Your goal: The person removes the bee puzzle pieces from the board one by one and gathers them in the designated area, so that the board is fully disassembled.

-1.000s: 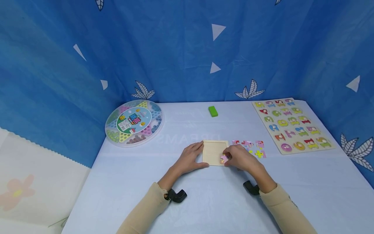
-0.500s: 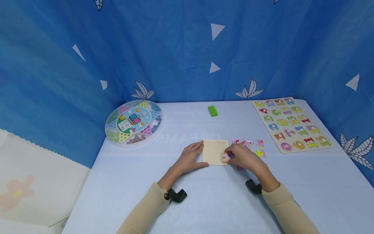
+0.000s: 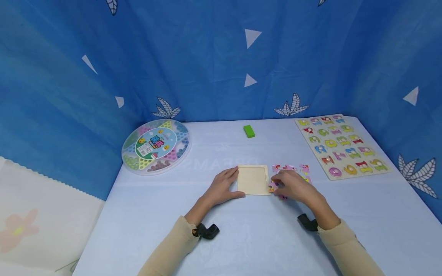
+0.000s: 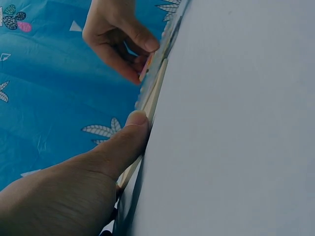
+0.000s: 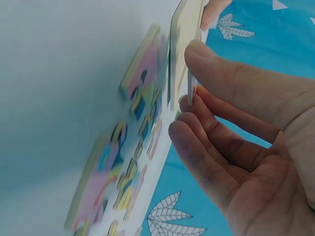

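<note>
A shallow square wooden puzzle tray point(image 3: 253, 180) lies at the middle of the table, with no pieces in it. My left hand point(image 3: 222, 186) rests at its left side, fingers near the far corner and thumb along the near edge. Just past the tray's right edge, my right hand point(image 3: 296, 186) pinches a pink jigsaw piece point(image 3: 271, 188) between thumb and fingers. The right wrist view shows this jigsaw piece point(image 5: 191, 88) edge-on, raised off the table. Several loose jigsaw pieces point(image 5: 142, 73) lie right of the tray, partly hidden by the right hand in the head view.
A wooden number puzzle board point(image 3: 340, 147) lies at the far right. At the far left is a round transparent marble game box point(image 3: 156, 147). A green block point(image 3: 249, 131) sits near the back edge. Blue curtains point(image 3: 193, 57) hang behind the table.
My right hand has moved right with the pinched jigsaw piece, from over the tray's lower right corner to just outside its right edge. The left hand stays at the tray.
</note>
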{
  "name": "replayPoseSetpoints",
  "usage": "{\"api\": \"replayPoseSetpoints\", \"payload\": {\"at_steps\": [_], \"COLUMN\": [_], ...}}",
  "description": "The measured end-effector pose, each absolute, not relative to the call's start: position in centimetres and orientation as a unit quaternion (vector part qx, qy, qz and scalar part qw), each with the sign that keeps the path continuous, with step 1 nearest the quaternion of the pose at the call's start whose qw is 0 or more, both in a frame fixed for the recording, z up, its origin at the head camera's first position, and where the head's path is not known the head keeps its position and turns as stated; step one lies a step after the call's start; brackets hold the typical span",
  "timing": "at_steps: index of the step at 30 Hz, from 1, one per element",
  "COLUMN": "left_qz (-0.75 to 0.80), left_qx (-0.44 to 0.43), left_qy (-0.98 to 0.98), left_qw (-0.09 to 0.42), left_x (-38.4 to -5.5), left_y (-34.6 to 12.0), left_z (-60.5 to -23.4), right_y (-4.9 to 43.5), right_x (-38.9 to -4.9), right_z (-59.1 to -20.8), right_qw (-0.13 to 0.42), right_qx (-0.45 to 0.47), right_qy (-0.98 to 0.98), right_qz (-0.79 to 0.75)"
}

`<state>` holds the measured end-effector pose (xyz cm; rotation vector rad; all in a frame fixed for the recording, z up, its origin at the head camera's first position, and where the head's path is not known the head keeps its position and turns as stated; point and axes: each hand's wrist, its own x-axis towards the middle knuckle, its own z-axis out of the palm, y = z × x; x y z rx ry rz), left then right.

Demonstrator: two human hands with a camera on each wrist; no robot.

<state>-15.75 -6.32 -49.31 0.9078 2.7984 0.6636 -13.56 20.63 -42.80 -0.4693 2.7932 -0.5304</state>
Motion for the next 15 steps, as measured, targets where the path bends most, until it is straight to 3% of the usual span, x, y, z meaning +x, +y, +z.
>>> {"api": "replayPoseSetpoints", "payload": {"at_steps": [15], "left_qz": [0.219], "left_qx": [0.305], "left_qy": [0.925], "left_qw": [0.057], "left_x": [-15.8], "left_y": [-6.5], "left_z": [-49.2], "right_y": [24.6], "right_x": [-11.6], "right_z": [-42.7], "right_qw": [0.098], "right_qx": [-0.141], "right_qy": [0.966], "right_qz": [-0.192]}}
